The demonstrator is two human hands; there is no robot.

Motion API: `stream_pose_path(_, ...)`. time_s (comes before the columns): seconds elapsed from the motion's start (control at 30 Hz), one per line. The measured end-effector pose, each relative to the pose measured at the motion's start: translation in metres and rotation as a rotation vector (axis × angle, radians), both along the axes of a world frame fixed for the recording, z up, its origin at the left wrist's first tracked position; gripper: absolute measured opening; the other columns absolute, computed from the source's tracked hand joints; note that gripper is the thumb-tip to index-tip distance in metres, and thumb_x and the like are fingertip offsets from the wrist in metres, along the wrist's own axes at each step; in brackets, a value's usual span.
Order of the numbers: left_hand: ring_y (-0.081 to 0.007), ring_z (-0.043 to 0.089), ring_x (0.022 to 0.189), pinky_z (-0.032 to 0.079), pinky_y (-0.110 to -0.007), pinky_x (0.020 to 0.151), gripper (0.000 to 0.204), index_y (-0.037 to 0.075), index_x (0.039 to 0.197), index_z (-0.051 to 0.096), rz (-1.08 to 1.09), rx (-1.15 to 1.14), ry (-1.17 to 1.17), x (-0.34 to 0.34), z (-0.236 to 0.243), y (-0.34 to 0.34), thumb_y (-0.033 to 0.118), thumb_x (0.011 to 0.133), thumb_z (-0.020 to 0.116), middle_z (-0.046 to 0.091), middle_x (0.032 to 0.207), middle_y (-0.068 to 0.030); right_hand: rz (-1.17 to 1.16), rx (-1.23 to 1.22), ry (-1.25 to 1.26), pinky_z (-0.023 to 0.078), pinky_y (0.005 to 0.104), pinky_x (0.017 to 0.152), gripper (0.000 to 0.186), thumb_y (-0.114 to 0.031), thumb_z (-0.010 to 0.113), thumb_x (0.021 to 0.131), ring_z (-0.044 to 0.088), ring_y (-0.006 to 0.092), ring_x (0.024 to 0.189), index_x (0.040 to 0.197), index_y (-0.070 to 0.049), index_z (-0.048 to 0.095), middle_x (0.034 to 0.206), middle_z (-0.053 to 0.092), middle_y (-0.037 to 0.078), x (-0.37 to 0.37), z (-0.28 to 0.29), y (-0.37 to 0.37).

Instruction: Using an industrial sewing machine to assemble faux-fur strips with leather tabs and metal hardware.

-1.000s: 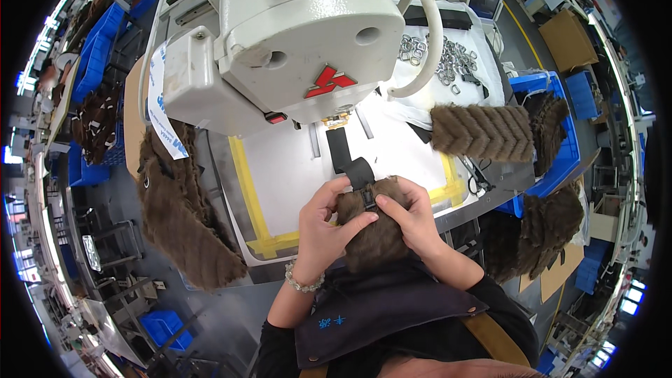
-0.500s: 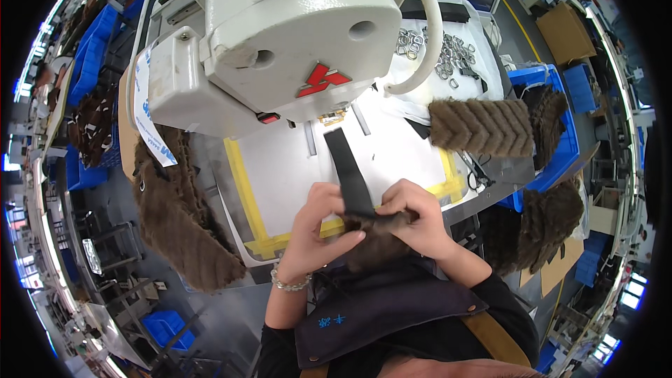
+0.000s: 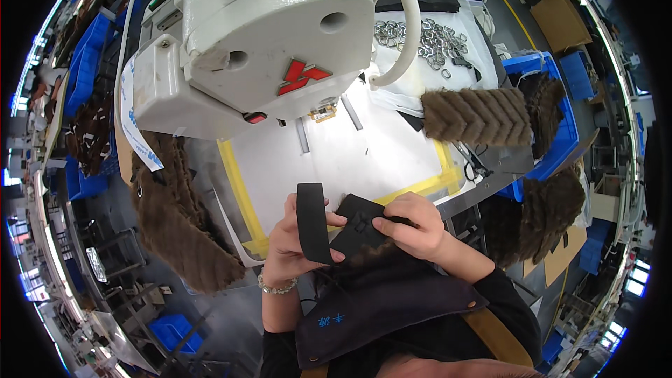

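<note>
My left hand [image 3: 283,241] grips a black strap [image 3: 309,217] that stands up in a bend, with fingertips at a black piece [image 3: 353,238] beside it. My right hand [image 3: 418,231] pinches that piece, its thumb pressed beside a raised dark square. Brown fur [image 3: 367,255] shows at the piece's lower edge. Both hands are in front of a white plate [image 3: 273,168] edged with yellow tape, below the head of a white machine [image 3: 273,28].
Brown fur pieces lie left [image 3: 182,231] and right [image 3: 476,115]. Metal rings [image 3: 437,45] lie on a white cloth at the back right, scissors [image 3: 476,168] at the right edge. A blue bin [image 3: 563,140] holds more fur beyond them.
The black strap has been drawn off the white plate toward me and bent upright. The fur piece has been turned, now showing black. My left hand has shifted left.
</note>
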State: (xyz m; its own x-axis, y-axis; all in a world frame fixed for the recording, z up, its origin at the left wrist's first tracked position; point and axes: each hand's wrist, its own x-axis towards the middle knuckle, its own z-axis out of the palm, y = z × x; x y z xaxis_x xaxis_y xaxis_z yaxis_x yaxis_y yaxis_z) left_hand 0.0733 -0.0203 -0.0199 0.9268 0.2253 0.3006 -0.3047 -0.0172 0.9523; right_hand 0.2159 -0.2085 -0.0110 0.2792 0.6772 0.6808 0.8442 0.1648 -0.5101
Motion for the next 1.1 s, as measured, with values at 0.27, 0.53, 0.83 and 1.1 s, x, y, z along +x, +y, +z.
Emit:
stream_pose_path(0.27, -0.0258, 0.054, 0.104, 0.046, -0.039, 0.087, 0.018, 0.025, 0.072, 0.077, 0.204, 0.206, -0.154, 0.006, 0.01, -0.002, 0.02, 0.056, 0.083, 0.068, 0.102, -0.0023, -0.05, -0.02, 0.016, 0.045, 0.0318, 0.053, 0.019, 0.0, 0.078, 0.066, 0.056, 0.0241, 0.064, 0.073, 0.0, 0.059, 0.084, 0.058, 0.011, -0.004, -0.004, 0.0)
stream_pose_path(0.53, -0.0212, 0.059, 0.089, 0.049, -0.032, 0.078, 0.02, 0.005, 0.072, 0.072, 0.45, 0.178, 0.117, 0.017, 0.03, -0.007, -0.001, 0.055, 0.082, 0.065, 0.097, -0.0076, 0.058, -0.206, 0.668, 0.049, 0.0278, 0.062, 0.023, 0.006, 0.073, 0.071, 0.062, 0.0199, 0.075, 0.083, -0.001, 0.055, 0.088, 0.065, 0.009, -0.021, -0.003, -0.008)
stream_pose_path(0.83, -0.0274, 0.051, 0.117, 0.038, -0.038, 0.101, 0.079, 0.003, 0.148, 0.015, 0.036, 0.018, 0.239, 0.017, -0.023, -0.042, 0.026, 0.089, 0.062, 0.04, 0.139, -0.0184, 0.246, -0.234, 1.467, 0.049, 0.0233, 0.075, 0.034, 0.003, 0.073, 0.081, 0.061, 0.0074, 0.089, 0.109, -0.005, 0.054, 0.099, 0.065, 0.002, -0.016, -0.013, -0.055)
stream_pose_path(1.1, -0.0328, 0.036, 0.137, 0.027, -0.039, 0.113, 0.103, 0.002, 0.151, -0.011, -0.818, -0.12, 0.444, 0.031, -0.016, -0.132, 0.022, 0.089, 0.069, 0.026, 0.151, -0.0276, -0.172, 0.271, 1.386, 0.05, 0.0323, 0.088, 0.059, 0.0, 0.08, 0.068, 0.063, 0.0193, 0.103, 0.119, -0.006, 0.05, 0.114, 0.063, 0.01, 0.01, -0.005, -0.165)
